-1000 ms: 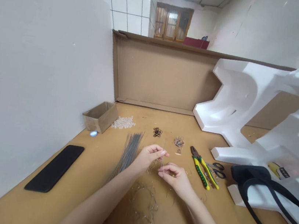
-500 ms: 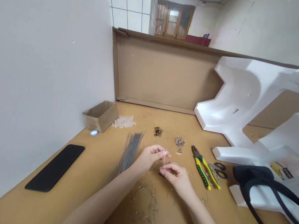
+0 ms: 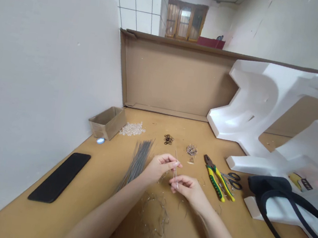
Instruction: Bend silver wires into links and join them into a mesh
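Observation:
Near the middle of the table, my left hand (image 3: pixel 164 166) pinches a thin wire (image 3: pixel 176 159) that stands nearly upright. Just below and to the right, my right hand (image 3: pixel 186 186) has its fingers closed around the wire's lower part; its tip shows over the fingers. A bundle of straight grey wires (image 3: pixel 137 163) lies left of my left hand. Beyond the hands are a small pile of black rings (image 3: pixel 168 139) and a pile of small metal pieces (image 3: pixel 191 150). Bent wire pieces (image 3: pixel 154 217) lie scattered below the hands.
Pliers with yellow-green handles (image 3: pixel 217 178) and scissors (image 3: pixel 233 180) lie at the right, before white foam (image 3: pixel 247 100) and a black strap (image 3: pixel 270 189). At the left are a cardboard box (image 3: pixel 108 123), clear small pieces (image 3: pixel 132 128) and a black phone-like slab (image 3: pixel 60 177).
The wire's lower end has tilted to the right and now shows over my right fingers, which have shifted slightly. My left hand has barely moved.

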Available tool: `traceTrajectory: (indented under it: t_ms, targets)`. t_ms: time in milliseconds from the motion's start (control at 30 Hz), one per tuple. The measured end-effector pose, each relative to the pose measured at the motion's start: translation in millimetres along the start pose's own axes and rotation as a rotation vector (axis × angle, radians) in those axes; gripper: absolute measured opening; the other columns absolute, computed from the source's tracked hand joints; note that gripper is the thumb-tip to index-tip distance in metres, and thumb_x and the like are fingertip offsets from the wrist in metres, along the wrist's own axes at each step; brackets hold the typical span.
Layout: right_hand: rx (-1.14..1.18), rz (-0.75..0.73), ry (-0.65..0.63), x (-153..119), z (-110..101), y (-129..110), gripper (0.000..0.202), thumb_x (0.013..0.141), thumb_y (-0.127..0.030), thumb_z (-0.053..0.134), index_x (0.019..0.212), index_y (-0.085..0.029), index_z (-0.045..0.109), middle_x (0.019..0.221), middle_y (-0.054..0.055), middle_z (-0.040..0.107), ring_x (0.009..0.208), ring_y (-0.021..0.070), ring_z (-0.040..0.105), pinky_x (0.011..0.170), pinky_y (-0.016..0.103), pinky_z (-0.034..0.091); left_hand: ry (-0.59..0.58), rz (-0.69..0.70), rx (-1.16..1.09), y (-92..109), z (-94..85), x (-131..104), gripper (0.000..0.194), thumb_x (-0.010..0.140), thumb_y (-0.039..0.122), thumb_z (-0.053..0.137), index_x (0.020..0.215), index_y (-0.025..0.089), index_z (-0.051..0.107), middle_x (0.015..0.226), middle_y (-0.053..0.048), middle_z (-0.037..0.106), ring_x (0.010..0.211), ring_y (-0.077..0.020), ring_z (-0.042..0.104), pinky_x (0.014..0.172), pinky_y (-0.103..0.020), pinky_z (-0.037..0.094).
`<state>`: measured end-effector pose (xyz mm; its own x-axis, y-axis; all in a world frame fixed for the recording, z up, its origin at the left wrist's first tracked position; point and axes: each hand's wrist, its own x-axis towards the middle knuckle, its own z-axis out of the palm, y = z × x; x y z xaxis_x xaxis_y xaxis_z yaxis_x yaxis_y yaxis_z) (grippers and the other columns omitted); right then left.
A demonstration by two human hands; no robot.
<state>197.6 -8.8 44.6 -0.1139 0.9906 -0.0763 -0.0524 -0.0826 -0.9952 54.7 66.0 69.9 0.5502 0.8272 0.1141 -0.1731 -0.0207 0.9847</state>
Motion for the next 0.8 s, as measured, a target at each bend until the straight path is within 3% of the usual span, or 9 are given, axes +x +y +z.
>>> traceTrajectory:
  t_ms: [267, 467, 600, 733, 800]
  targets:
    - [0.274, 0.045, -0.124, -0.7, -0.2, 0.9, 0.03, 0.078, -0.038, 0.056, 0.08, -0.011, 0.068, 0.068, 0.006, 0.063, 0.062, 0.0133, 0.057, 0.06, 0.027, 0.043, -0.042, 0.008, 0.071, 5.2, -2.8, -0.7, 0.018, 0.074, 0.03, 0.061, 0.078, 0.013, 0.063, 0.082, -0.006, 0.067, 0.067, -0.0105, 0.055, 0.068, -0.023, 0.044]
    - [0.038, -0.074, -0.022, -1.3, 2.5, 3.4, 0.023, 0.074, -0.038, 0.063, 0.069, -0.015, 0.064, 0.064, 0.002, 0.062, 0.059, 0.0112, 0.053, 0.064, 0.026, 0.041, -0.109, 0.007, 0.022, 6.4, -1.6, -2.2, 0.02, 0.072, 0.032, 0.063, 0.078, 0.013, 0.06, 0.08, -0.006, 0.067, 0.063, -0.0101, 0.054, 0.064, -0.024, 0.043]
    - [-0.184, -0.17, 0.058, -3.5, 4.9, 2.1, 0.026, 0.075, -0.04, 0.059, 0.064, -0.016, 0.06, 0.061, 0.0, 0.058, 0.061, 0.0124, 0.05, 0.062, 0.025, 0.038, -0.077, 0.014, -0.043, 3.2, 1.3, -3.0, 0.023, 0.074, 0.031, 0.062, 0.085, 0.012, 0.058, 0.075, -0.006, 0.067, 0.059, -0.0098, 0.053, 0.061, -0.024, 0.043]
    - [-0.284, -0.236, 0.12, -6.7, 6.8, 4.4, 0.026, 0.078, -0.04, 0.055, 0.066, -0.017, 0.056, 0.061, 0.0, 0.053, 0.059, 0.0121, 0.047, 0.059, 0.024, 0.036, -0.019, 0.062, -0.097, 2.2, 3.9, -3.3, 0.019, 0.072, 0.029, 0.064, 0.078, 0.012, 0.058, 0.087, -0.005, 0.064, 0.057, -0.0068, 0.051, 0.06, -0.023, 0.043]
    - [-0.293, -0.246, 0.106, -9.3, 7.5, 5.1, 0.026, 0.08, -0.039, 0.053, 0.067, -0.017, 0.055, 0.062, -0.001, 0.051, 0.06, 0.0118, 0.045, 0.059, 0.024, 0.035, -0.056, 0.05, -0.13, 3.2, 1.7, -3.0, 0.018, 0.071, 0.028, 0.066, 0.074, 0.012, 0.059, 0.081, -0.002, 0.061, 0.056, -0.006, 0.051, 0.059, -0.022, 0.042]
